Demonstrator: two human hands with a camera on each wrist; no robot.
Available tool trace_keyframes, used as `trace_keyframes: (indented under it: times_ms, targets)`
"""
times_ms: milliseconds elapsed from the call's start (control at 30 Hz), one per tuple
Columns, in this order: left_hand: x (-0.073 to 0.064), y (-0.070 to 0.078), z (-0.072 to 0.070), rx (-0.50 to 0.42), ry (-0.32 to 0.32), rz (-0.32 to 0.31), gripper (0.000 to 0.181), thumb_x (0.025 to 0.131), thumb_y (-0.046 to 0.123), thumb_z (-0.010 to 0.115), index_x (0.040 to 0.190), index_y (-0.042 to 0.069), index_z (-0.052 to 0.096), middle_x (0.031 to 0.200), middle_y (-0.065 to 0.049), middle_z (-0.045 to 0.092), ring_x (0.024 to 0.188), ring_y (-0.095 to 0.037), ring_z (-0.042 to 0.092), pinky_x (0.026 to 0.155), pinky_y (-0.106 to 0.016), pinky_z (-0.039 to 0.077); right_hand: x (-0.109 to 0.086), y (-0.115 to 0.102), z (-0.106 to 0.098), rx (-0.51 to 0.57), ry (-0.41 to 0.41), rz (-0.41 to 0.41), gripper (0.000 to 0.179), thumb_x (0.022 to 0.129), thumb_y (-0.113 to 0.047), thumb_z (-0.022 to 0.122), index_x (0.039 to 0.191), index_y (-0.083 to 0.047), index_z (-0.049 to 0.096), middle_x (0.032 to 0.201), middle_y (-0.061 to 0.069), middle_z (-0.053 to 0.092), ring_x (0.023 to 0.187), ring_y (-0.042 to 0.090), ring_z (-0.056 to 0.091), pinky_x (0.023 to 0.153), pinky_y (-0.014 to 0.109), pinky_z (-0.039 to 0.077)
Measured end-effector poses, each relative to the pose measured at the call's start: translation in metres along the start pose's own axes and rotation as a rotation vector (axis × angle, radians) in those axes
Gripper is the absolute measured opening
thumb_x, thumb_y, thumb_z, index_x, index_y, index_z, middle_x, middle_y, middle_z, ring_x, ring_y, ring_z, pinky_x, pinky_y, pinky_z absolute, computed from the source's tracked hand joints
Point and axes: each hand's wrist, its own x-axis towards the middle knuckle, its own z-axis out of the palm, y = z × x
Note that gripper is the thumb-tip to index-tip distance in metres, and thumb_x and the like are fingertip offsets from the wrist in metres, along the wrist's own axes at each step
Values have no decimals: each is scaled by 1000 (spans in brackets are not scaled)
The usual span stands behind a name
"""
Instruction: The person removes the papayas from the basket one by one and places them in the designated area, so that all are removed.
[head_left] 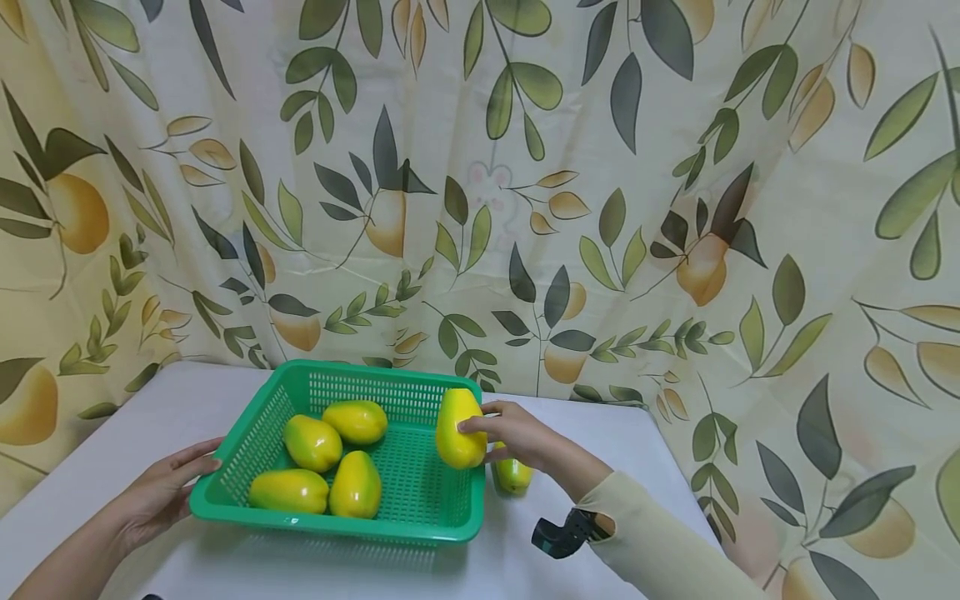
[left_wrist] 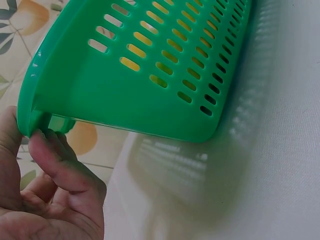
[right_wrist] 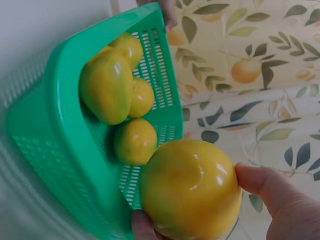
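Observation:
A green plastic basket [head_left: 337, 521] with slotted walls stands on the table, several yellow-green papayas [head_left: 356, 483] lying in its left half. At its left end my left hand [head_left: 168, 492] pinches the rim; the left wrist view shows thumb and fingers on the rim [left_wrist: 31, 95]. My right hand [head_left: 517, 433] grips another papaya [head_left: 460, 429] over the basket's right end, narrow end up. In the right wrist view the thumb presses one side of this papaya [right_wrist: 192, 190] and a fingertip shows at the other. One more papaya [head_left: 513, 477] lies outside the basket, partly behind the right hand.
White cloth covers the table [head_left: 585, 475], which reaches back to a curtain [head_left: 480, 208] printed with leaves and fruit. A black strapped device [head_left: 566, 533] sits on the right wrist, beside the sleeve.

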Motion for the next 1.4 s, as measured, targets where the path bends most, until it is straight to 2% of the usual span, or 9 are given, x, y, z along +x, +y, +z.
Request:
trace_keyframes:
  times_ms: [233,467,800,1400]
  targets:
    - [1,-1,-2,-4,-20,14,17,90,19,54,94,36,57,96,1,62,84,-19,62,74,-34,53,-5,3,-5,-3,0,2,66,81,-30,65,128,5,36,111,14,50,95,26,55,77,41,52]
    - [1,-3,-2,-17,-21,10,18,90,19,54,94,35,58,96,1,61,85,-19,62,75,-34,53,-9,5,-9,-20,15,7,66,81,-31,64,128,5,36,113,14,49,99,27,52,80,45,50]
    - [0,-2,0,-17,-14,-2,16,90,19,55,95,34,56,96,1,61,85,-19,61,76,-35,52,-16,8,-16,-20,37,13,65,82,-31,63,128,6,36,112,14,50,99,27,52,80,43,50]
    - [0,0,-1,-24,-29,3,19,90,19,54,92,37,60,95,1,62,84,-19,62,73,-33,53,-17,17,-33,-68,121,28,63,80,-29,64,126,5,39,111,14,51,97,27,53,76,42,52]
